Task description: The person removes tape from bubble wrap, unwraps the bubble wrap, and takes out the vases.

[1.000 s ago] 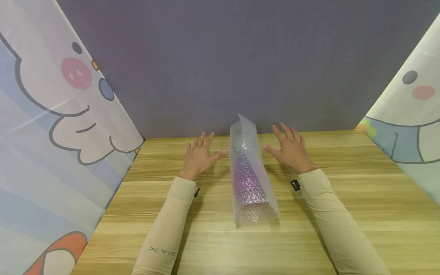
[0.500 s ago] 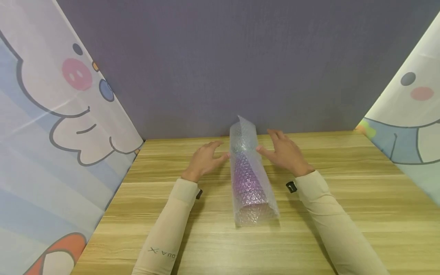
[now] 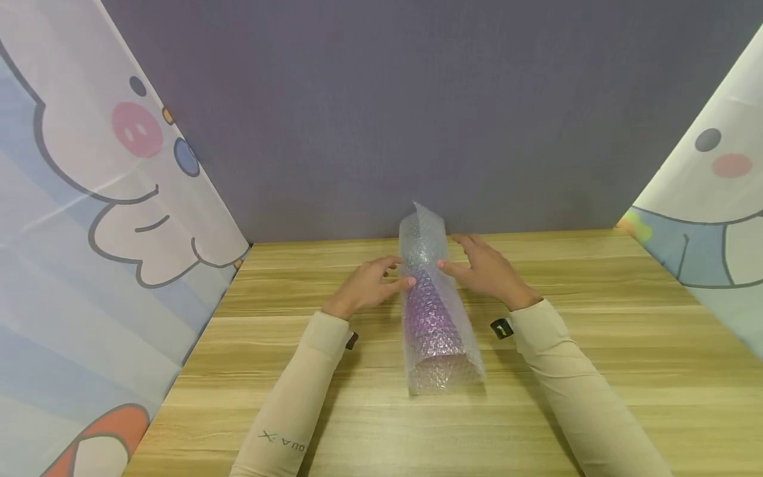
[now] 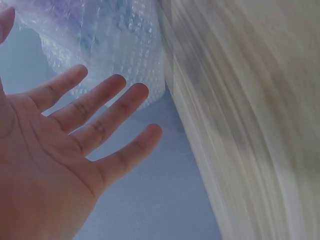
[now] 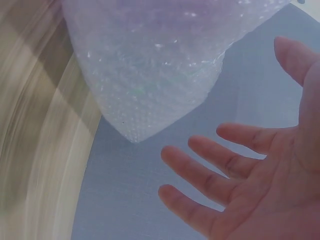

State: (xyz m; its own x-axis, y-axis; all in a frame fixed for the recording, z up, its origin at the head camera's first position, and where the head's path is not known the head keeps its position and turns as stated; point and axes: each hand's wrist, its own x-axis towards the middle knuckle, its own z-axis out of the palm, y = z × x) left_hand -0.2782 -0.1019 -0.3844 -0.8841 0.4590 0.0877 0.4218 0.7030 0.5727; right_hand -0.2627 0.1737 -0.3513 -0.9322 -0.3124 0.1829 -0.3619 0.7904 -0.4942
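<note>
A roll of clear bubble wrap (image 3: 438, 338) lies lengthwise on the wooden table, wrapped round something purple whose kind is hidden. Its far end rises to a pointed flap near the back wall. My left hand (image 3: 369, 285) is at the roll's left side, fingers spread, with the thumb overlapping the wrap in the head view. On the opposite side, my right hand (image 3: 491, 270) has its thumb tip right at the wrap's edge and its fingers extended. Both wrist views show straight, parted fingers (image 4: 107, 95) beside the bubble wrap (image 5: 145, 85), curled round nothing.
The wood-grain table (image 3: 238, 371) meets a grey upright panel (image 3: 381, 119) close behind the roll. Printed cartoon sheets stand at the left (image 3: 77, 232) and right (image 3: 715, 232) sides. Small black devices are worn at both wrists.
Both hands have moved inward from either side, up to the bubble-wrapped roll, and come slightly nearer the person. The roll has stayed in place.
</note>
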